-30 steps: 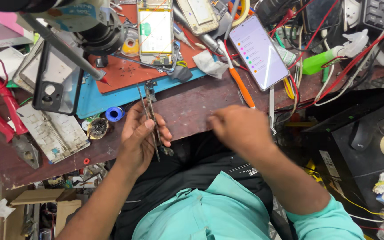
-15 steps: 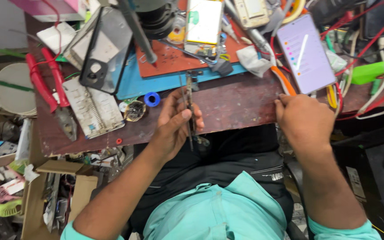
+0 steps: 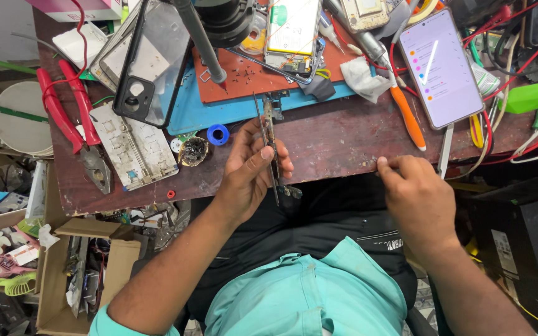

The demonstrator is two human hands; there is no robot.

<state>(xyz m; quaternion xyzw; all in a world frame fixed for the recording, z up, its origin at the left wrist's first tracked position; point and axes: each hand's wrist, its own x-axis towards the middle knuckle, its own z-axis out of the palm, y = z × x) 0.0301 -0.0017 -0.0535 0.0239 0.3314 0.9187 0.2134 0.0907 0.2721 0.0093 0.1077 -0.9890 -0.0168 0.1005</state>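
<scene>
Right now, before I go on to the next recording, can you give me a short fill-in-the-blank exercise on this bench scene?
1. The left hand holds metal ____.
2. The right hand rests at the ____ of the brown table.
3. The lit phone lies to the ____ of the orange-handled tool.
4. The pliers have ____ handles.

Missing words: tweezers; edge; right; red

R hand [image 3: 420, 198] moved right to desk edge [image 3: 344, 168].

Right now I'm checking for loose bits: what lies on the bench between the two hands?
In the head view, only bare, scuffed brown benchtop lies between the left hand, holding tweezers, and the right hand.
</scene>
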